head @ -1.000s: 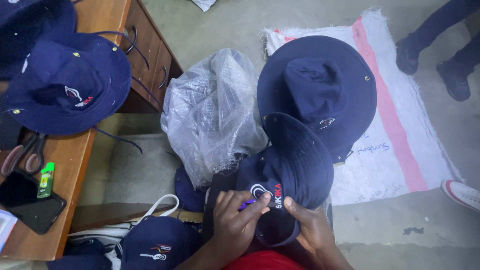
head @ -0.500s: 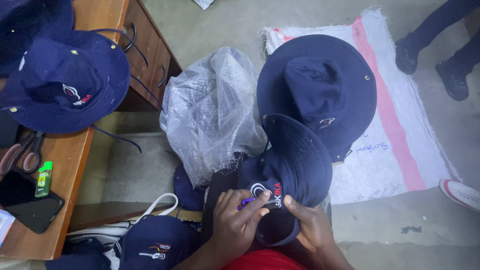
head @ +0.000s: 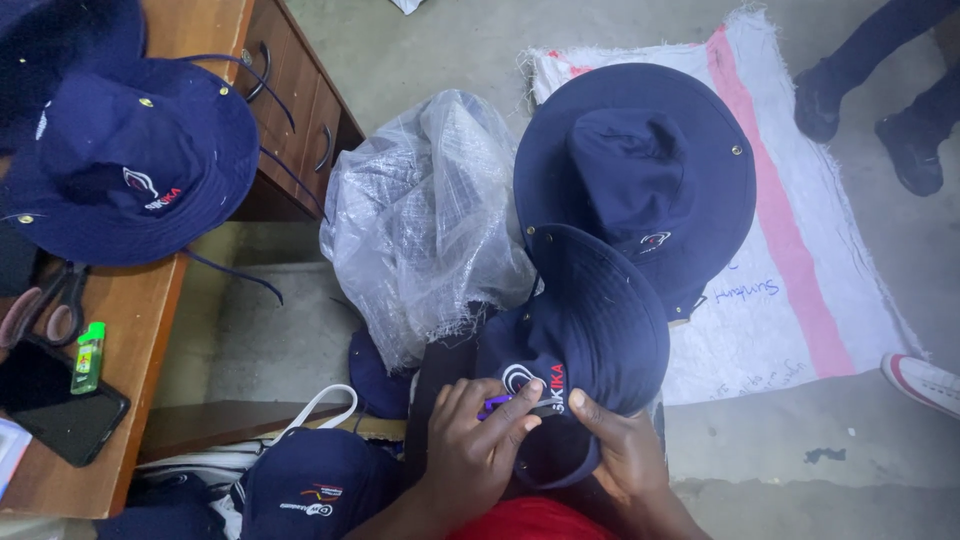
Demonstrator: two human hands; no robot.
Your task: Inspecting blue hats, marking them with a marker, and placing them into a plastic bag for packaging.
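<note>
A white sack (head: 800,250) with a pink stripe lay spread on the floor, carrying a navy brimmed hat (head: 640,170) crown up. A crumpled clear plastic bag (head: 420,220) stood just beside it, against the drawer side of a wooden worktop (head: 130,400). On the worktop rested a second navy hat (head: 130,160), scissors (head: 45,305), a dark phone (head: 60,405) and a small green bottle (head: 88,357). Near the lower edge, a third hat (head: 590,340) was held over the lap, its brim overlapping the hat on the sack. The left hand (head: 475,455) was closed around a small purple tool (head: 495,404), whose tip sat at the embroidered emblem (head: 535,385) on the crown; what kind of tool it was could not be told. The right hand (head: 625,450) was curled shut on the crown fabric just beside the emblem, bracing it. The step in hand appeared to be close trimming or picking at the stitching. A next move would probably have called for a steady brace, short tool strokes, and fabric kept taut. A navy cap (head: 315,485) lay below, near the left forearm.
</note>
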